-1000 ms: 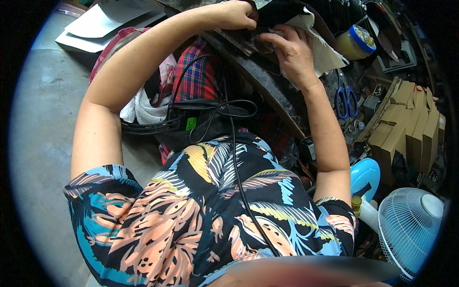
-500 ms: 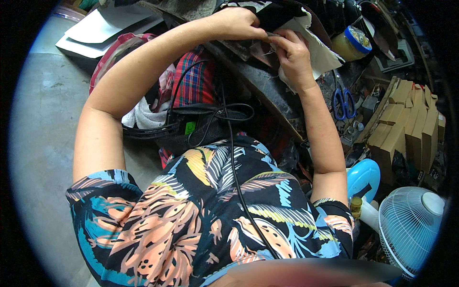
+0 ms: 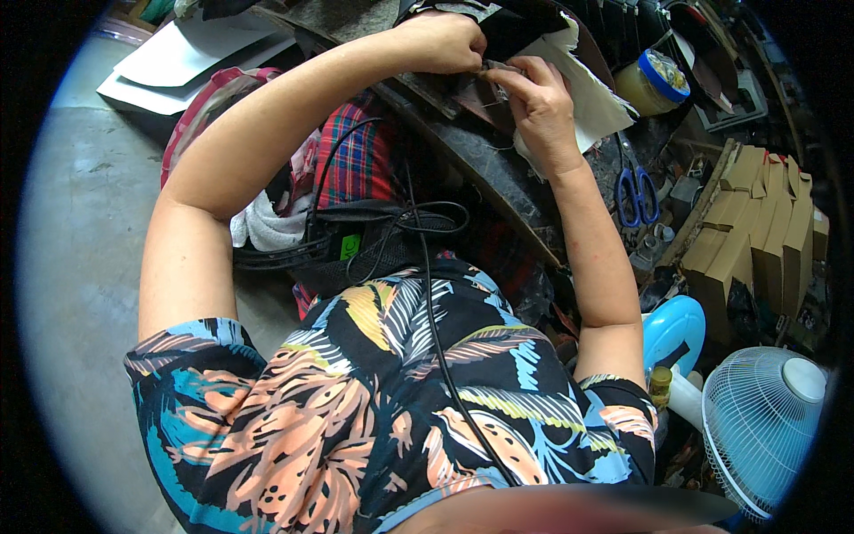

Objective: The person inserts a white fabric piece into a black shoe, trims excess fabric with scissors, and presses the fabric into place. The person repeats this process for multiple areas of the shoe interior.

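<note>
At the top of the head view, my left hand (image 3: 445,43) is curled closed at the edge of a black sheet of material (image 3: 511,36). My right hand (image 3: 544,100) is beside it, thumb and forefinger pinched on a thin dark edge of what seems the same piece. A ragged off-white cloth layer (image 3: 594,93) spreads out behind my right hand. The left fingertips are mostly hidden, so their exact grip does not show. Under both hands runs a dark, worn table (image 3: 485,156).
Blue-handled scissors (image 3: 637,196) and a blue-lidded jar (image 3: 660,82) are to the right. Beyond them stand brown cardboard boxes (image 3: 743,227) and a fan (image 3: 765,427). White sheets (image 3: 187,58) lie at the upper left. A black cable (image 3: 433,320) crosses my shirt.
A small gap has come between my hands, which were touching at the fingertips. The whole view has shifted slightly.
</note>
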The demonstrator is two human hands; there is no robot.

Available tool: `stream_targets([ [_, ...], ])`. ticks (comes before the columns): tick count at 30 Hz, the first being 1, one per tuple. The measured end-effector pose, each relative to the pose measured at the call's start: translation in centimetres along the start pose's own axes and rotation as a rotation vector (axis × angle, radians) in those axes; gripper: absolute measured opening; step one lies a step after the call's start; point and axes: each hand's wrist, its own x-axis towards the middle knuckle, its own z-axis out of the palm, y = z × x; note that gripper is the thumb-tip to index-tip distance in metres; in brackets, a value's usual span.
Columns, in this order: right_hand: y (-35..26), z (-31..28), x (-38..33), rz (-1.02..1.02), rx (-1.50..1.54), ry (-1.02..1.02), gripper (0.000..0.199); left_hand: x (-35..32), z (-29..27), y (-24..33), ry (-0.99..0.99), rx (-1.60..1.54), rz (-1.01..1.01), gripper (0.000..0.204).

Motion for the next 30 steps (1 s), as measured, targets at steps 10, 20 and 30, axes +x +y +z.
stream_targets([
  [10,-0.7,-0.4,0.0,-0.061,-0.138,-0.029,0.025,-0.1,0.6,-0.8,0.017,-0.176,0.002,0.031],
  [20,-0.1,0.1,-0.1,0.003,0.005,-0.008,0.025,0.0,0.3,-0.3,0.092,0.008,0.161,0.022],
  [30,0.2,-0.8,0.1,-0.002,0.179,-0.021,0.023,1.1,1.6,-1.7,0.095,-0.223,0.084,0.034],
])
